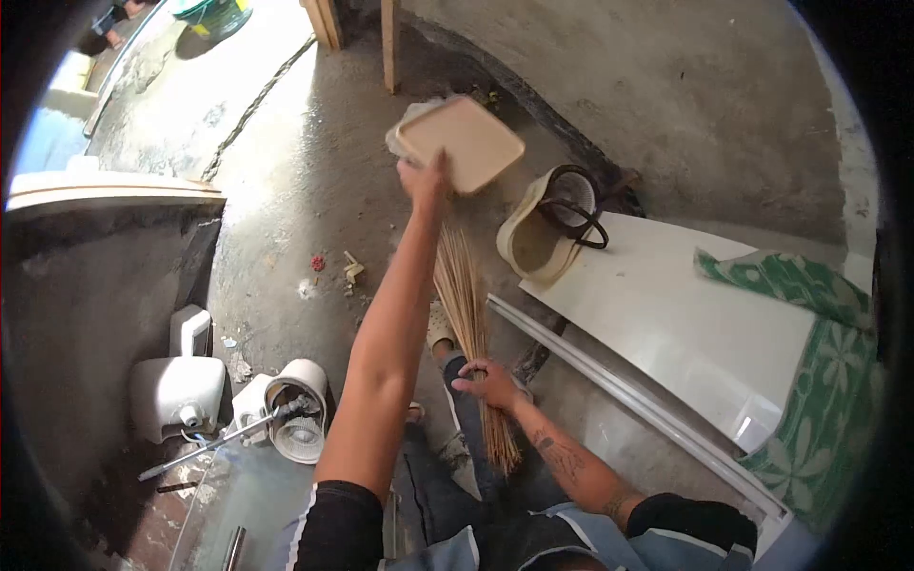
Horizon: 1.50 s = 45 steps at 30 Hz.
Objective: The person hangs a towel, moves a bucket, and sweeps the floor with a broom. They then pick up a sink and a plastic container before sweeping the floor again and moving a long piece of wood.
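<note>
My left hand [425, 178] reaches far forward and grips the near left edge of a flat, beige, square lid or tray [468, 143], held above the floor. Something pale and crumpled shows behind its left corner. Nearer my body, my right hand [490, 384] is wrapped round a bundle of thin sticks, a stick broom [461, 295]. The broom's spread tips point forward and its bound, thicker end lies toward my lap. Small debris [353, 270] and a red bit [317, 263] are on the concrete floor left of the broom.
A cream oval container [517, 238] stands at right beside a white panel [666, 295], green patterned cloth [838, 381] and a long white rail [628, 400]. White fixtures [178, 390] lie at left. At top left are a green bucket [217, 17] and part of another person [112, 36].
</note>
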Motion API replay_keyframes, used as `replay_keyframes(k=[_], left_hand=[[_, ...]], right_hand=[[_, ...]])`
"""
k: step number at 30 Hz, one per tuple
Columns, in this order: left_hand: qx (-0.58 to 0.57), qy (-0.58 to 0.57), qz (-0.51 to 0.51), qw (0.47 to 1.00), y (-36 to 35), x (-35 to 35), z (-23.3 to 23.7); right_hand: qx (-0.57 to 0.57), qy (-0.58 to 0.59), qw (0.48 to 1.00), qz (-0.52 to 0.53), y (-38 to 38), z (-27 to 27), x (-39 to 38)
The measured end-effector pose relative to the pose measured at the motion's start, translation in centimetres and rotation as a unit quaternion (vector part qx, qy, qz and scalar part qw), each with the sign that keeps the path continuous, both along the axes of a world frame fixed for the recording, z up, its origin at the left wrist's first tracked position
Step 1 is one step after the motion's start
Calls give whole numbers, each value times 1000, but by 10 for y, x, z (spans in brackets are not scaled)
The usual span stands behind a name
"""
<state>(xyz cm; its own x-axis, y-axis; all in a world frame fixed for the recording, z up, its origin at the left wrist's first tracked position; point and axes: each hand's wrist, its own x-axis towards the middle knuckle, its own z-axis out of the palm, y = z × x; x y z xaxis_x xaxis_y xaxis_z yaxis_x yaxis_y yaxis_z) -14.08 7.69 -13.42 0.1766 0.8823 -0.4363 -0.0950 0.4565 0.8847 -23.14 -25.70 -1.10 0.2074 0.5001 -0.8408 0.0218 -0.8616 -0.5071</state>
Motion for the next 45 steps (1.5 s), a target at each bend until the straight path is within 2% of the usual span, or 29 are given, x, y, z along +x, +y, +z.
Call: replay_keyframes(k=[3, 5, 6, 8, 10, 11, 12, 13, 14, 15, 17, 19, 20, 21, 24, 25, 26, 28, 30, 31, 32, 36, 38, 40, 41, 42, 43, 44, 45], left_hand=[[-64, -18, -23, 998, 13, 51, 75], [-169, 38, -49, 984, 15, 64, 91], [-171, 41, -48, 983, 12, 56, 65], [-23, 90, -146, 985, 8, 23, -18], [-41, 123, -45, 990, -29, -38, -31], [-44, 159, -49, 985, -48, -85, -47], [-11, 178, -26, 984, -69, -137, -73], [-53, 203, -14, 978, -95, -202, -119], [-134, 216, 5, 967, -112, -232, -48], [-158, 370, -4, 916, -152, -307, -110], [-285, 407, -14, 867, -214, -409, -92], [-350, 503, -142, 778, -297, -527, -113], [-364, 535, -112, 754, -307, -537, -55], [-395, 531, -84, 744, -336, -569, -46], [-404, 558, 0, 725, -399, -626, -24], [-390, 563, 22, 728, -415, -643, -27], [-401, 559, 33, 725, -423, -655, -29], [-392, 556, 109, 725, -433, -672, -38], [-351, 572, 156, 725, -434, -693, -64], [-344, 531, 163, 757, -417, -704, -58], [-340, 487, 166, 787, -404, -713, -50], [-287, 495, 210, 793, -403, -762, -71], [-287, 485, 240, 790, -422, -759, -71], [-384, 380, 315, 780, -429, -756, -72], [-367, 356, 358, 781, -438, -744, -76], [-388, 268, 358, 806, -451, -737, -89], [-376, 272, 366, 806, -462, -723, -109], [-391, 211, 405, 799, -462, -710, -110], [-407, 152, 444, 784, -461, -697, -109]], right_hand=[[103, 0, 994, -21, -7, -9, 3], [78, 28, 996, -34, 2, 0, 7], [60, 49, 996, -42, 5, 3, 10], [55, 49, 997, -16, 6, -1, 15], [52, 46, 997, 14, 4, -9, 16], [62, 42, 997, 20, 1, -13, 15], [71, 38, 996, 28, -1, -14, 12], [69, 41, 996, 42, 3, -10, 13], [17, 85, 996, 0, 9, -4, 14], [-41, 129, 990, -31, 15, 2, 15], [-32, 141, 989, 14, 21, 6, 14], [-31, 153, 987, 47, 26, 11, -1], [-45, 152, 985, 70, 27, 11, -6], [-33, 130, 983, 124, 13, -3, -8], [-56, 148, 968, 197, 26, 9, -37], [6, 118, 966, 232, 25, 12, -48], [69, 90, 959, 261, 20, 12, -53], [10, 88, 965, 247, 7, 2, -62], [-90, 74, 966, 229, 19, 25, -92], [-18, 53, 967, 249, -4, 0, -84], [-40, 58, 975, 209, -10, -1, -92], [-78, 70, 962, 252, -7, 17, -139], [-105, 60, 959, 257, -12, 37, -160], [-82, 79, 965, 236, -18, 32, -182], [-100, 65, 971, 207, -13, 45, -206], [-97, 58, 969, 218, -13, 44, -216], [-162, 85, 970, 160, -15, 38, -222], [-226, 110, 963, 100, -14, 33, -229], [-208, 80, 965, 139, -11, 42, -245]])
